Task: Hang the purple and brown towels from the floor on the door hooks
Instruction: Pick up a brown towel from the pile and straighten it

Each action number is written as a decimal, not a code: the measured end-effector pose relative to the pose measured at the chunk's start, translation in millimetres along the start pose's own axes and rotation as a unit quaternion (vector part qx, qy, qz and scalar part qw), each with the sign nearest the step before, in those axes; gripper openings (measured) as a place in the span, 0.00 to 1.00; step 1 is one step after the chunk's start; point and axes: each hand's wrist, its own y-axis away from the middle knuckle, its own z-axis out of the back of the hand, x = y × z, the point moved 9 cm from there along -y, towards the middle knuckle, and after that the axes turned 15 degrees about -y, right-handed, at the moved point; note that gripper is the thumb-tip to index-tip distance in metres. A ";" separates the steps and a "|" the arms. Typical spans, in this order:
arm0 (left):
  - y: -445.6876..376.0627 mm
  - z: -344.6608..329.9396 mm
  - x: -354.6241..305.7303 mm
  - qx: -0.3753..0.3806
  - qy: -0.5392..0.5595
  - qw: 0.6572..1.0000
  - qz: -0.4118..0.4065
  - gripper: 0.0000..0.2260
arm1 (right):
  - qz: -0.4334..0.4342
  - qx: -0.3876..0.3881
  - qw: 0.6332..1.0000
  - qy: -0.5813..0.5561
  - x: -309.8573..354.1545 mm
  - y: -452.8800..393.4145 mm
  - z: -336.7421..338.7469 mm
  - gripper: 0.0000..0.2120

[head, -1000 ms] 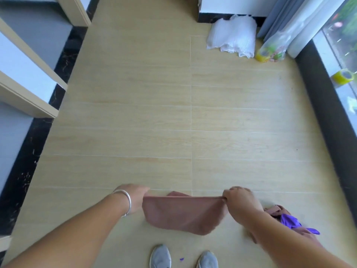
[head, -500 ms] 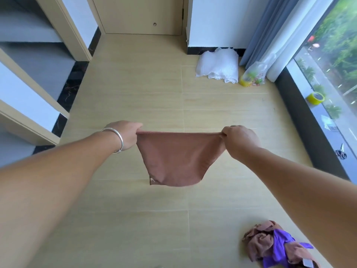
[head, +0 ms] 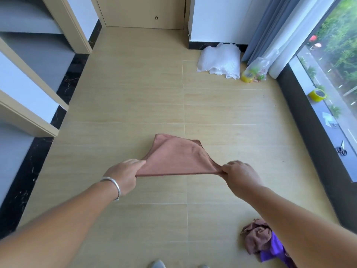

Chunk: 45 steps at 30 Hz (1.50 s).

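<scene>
Head view: the left hand and right hand each pinch a near corner of the brown towel, stretching it taut above the floor, its far edge billowing away, likely to open it for hanging. More brown and purple towels lie heaped near right. The door stands far ahead.

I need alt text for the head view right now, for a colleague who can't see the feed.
Two bare hands, left hand and right hand, pinch the near corners of a brown cloth towel held stretched over the tan tiled floor. A crumpled heap of brown and purple towels lies on the floor at lower right; a closed beige door stands ahead.
</scene>
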 end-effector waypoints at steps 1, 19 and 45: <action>7.2 -20.3 -4.6 0.011 0.007 1.000 -0.004 0.32 | -0.006 0.014 1.000 -0.002 -5.6 7.5 -18.8 0.15; 81.3 -343.4 -63.3 0.244 0.044 0.968 -0.032 0.18 | -0.068 0.191 0.979 -0.005 -85.5 104.4 -316.7 0.15; -253.6 -466.8 -10.2 -0.123 0.095 0.984 0.092 0.22 | -0.072 -0.022 0.996 -0.047 -187.9 -207.8 -484.1 0.19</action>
